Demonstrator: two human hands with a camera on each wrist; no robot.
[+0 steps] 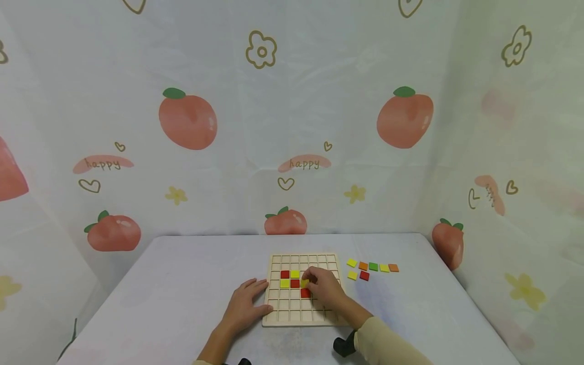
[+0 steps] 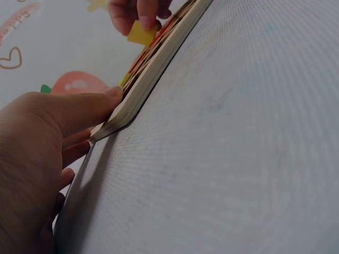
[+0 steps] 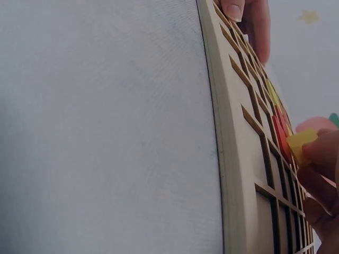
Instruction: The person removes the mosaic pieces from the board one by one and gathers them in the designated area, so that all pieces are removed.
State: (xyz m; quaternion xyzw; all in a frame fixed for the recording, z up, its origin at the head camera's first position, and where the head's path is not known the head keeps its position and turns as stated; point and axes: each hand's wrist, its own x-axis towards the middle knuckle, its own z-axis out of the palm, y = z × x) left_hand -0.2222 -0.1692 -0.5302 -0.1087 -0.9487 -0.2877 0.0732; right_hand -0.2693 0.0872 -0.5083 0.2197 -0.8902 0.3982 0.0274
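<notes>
The yellow tile [image 2: 141, 35] is a small, flat square with a bright colour, and the right hand [image 1: 325, 288] pinches it between the fingers [image 3: 323, 153] just above the board [image 1: 278, 317], near its middle. The board is a pale wooden grid with square cells and lies flat on the bench [image 1: 182, 284]. In its cells sit red tiles [image 1: 295, 283] and other yellow ones [image 1: 285, 283], close around the held tile. The left hand [image 1: 244, 304] rests on the bench with the fingers straight and slightly spread, and the tips touch the left edge of the board. To the right of the board lie loose tiles [image 1: 373, 267] in yellow, orange, green and red, well apart from both hands.
</notes>
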